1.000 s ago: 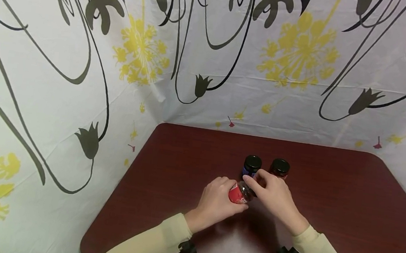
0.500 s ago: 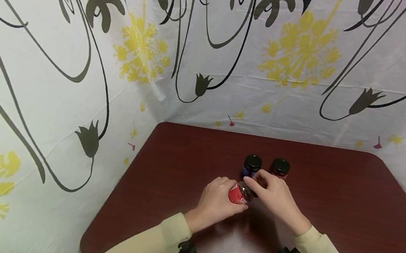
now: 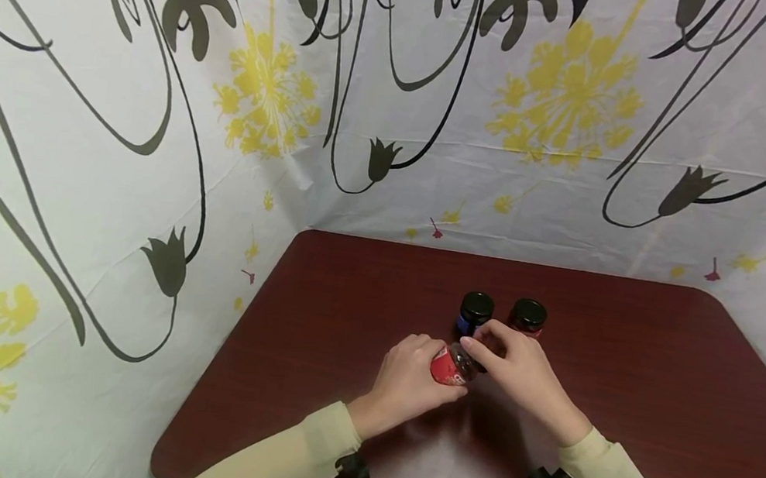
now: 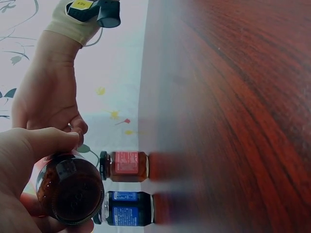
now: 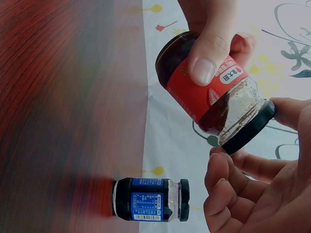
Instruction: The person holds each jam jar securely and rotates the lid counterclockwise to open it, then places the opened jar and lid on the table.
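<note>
My left hand (image 3: 404, 385) grips a glass jar (image 3: 446, 368) with a red label, held tilted above the table. Dark contents fill its lower part, and its base (image 4: 75, 191) faces the left wrist view. In the right wrist view the left thumb (image 5: 206, 63) lies across the label. A black lid (image 5: 249, 128) sits on the jar's mouth. My right hand (image 3: 528, 375) pinches this lid by its rim, thumb on one side and fingers on the other. The lid is mostly hidden by the hand in the head view.
Behind the hands a blue-labelled jar (image 3: 476, 311) and a second red-labelled jar (image 3: 528, 317) stand upright on the dark red table (image 3: 363, 291), both with black lids. A flower-patterned sheet (image 3: 410, 117) hangs beyond the table's far and left edges.
My right hand and forearm have shifted very slightly to the right, still at the lid. The left hand and the tilted jar stay almost in place.
</note>
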The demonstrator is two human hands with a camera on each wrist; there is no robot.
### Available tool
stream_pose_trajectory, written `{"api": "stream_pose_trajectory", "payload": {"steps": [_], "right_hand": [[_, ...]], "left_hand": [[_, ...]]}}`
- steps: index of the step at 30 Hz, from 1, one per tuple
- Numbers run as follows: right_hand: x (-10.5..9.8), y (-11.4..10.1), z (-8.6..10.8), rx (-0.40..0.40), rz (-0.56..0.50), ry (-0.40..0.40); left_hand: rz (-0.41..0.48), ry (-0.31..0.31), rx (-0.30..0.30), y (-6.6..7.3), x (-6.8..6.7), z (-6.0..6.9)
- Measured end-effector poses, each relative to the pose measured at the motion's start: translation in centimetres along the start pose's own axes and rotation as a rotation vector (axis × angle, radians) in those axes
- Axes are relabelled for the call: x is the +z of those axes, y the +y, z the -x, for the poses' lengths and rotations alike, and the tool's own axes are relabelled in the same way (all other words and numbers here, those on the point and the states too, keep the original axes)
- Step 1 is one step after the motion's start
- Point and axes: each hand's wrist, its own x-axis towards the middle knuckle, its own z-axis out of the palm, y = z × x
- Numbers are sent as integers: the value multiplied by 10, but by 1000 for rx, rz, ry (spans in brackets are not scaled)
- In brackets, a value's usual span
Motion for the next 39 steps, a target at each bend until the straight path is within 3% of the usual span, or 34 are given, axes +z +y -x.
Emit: {"api": "stream_pose_trajectory", "payload": {"steps": [39], "right_hand": [[-6, 2, 1, -20, -55, -78]], "left_hand": [[15, -6, -20, -2, 4, 4]]}}
